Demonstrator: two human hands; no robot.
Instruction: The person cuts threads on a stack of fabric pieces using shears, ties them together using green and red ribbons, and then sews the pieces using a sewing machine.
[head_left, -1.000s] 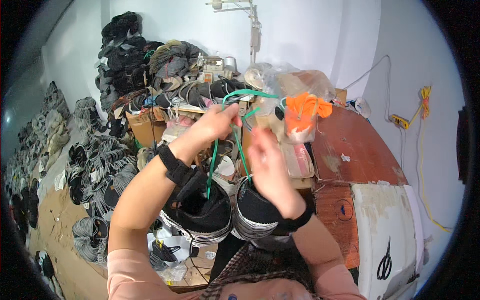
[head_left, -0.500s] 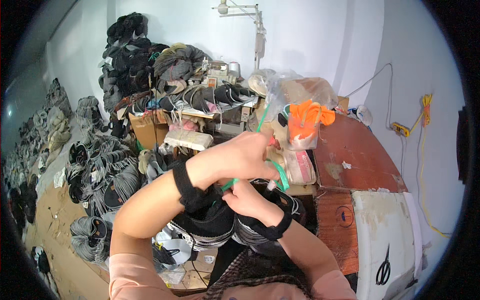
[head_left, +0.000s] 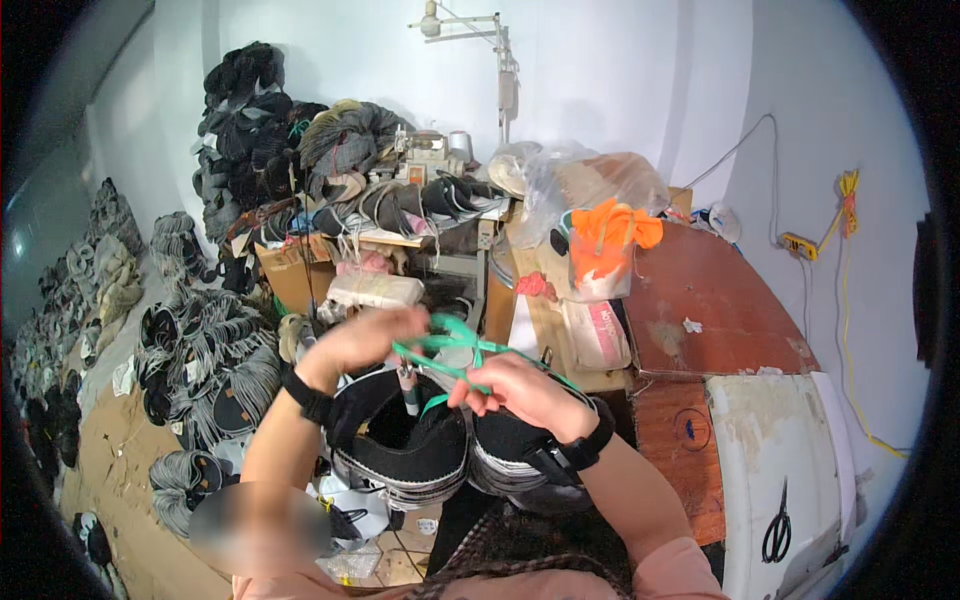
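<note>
A thin green ribbon (head_left: 440, 342) makes loose loops between my hands, above two stacks of black fabric pieces that look like shoe uppers. My left hand (head_left: 365, 345) is over the left stack (head_left: 390, 470), its fingertips blurred but closed at one end of the ribbon's loops. Fingers bent, my right hand (head_left: 525, 390) pinches the ribbon above the right stack (head_left: 505, 465). One green end hangs against the black fabric. A small pale, narrow object (head_left: 407, 388) stands up inside the left stack. Both wrists wear black bands.
Bundles of grey and black uppers (head_left: 210, 350) lie at the left. Behind stands a sewing machine (head_left: 428, 150) among more pieces. An orange cloth in a clear container (head_left: 603, 270) sits on the table right of centre. Black scissors (head_left: 777, 530) lie on a white board (head_left: 765, 430).
My hands have moved apart; the left went left and uncovered the left stack. The green ribbon, earlier bunched between crossed hands, now spreads in loops. The view has shifted slightly.
</note>
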